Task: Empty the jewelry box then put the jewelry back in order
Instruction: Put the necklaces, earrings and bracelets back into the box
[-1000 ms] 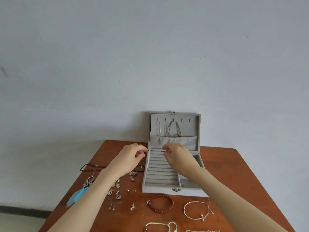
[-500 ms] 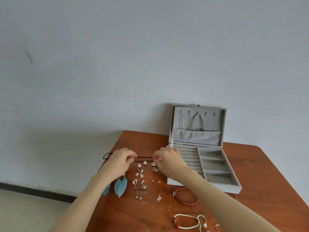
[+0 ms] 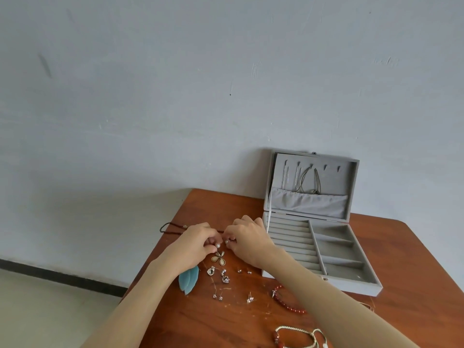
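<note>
Head view. Wooden table (image 3: 226, 322) against a pale wall (image 3: 175, 84). Grey jewelry box (image 3: 321, 249) open at the far right of the table, lid (image 3: 311, 184) upright against the wall. In the lid: thin chains (image 3: 288, 178) and a looped cord necklace (image 3: 311, 183) hung from the hooks, lower ends tucked into the fabric pocket (image 3: 308, 204). In the base: ring rolls (image 3: 288, 237) on the left, four open compartments (image 3: 336, 249) on the right — nothing seen lying in them.

Left hand (image 3: 195, 243) just left of the box, fingers curled, pinching a pearl earring (image 3: 218, 245) at the fingertips. Right hand (image 3: 247, 238) close beside it, fingers curled, pinching a second small pearl piece (image 3: 226, 242). Hands nearly touching.

Dark braided cord (image 3: 173, 225) on the table behind the left hand, running under it. Flower-shaped earring (image 3: 219, 257) directly below the fingertips. Blue feather earrings (image 3: 188, 278) beside the left forearm. Small studs (image 3: 218, 296) and drop earrings (image 3: 224, 276) scattered nearer the viewer — fine detail too small to tell. Red bead bracelet (image 3: 288, 305) partly hidden by the right forearm. White braided bracelet (image 3: 296, 337) at the bottom edge, near the front of the table.
</note>
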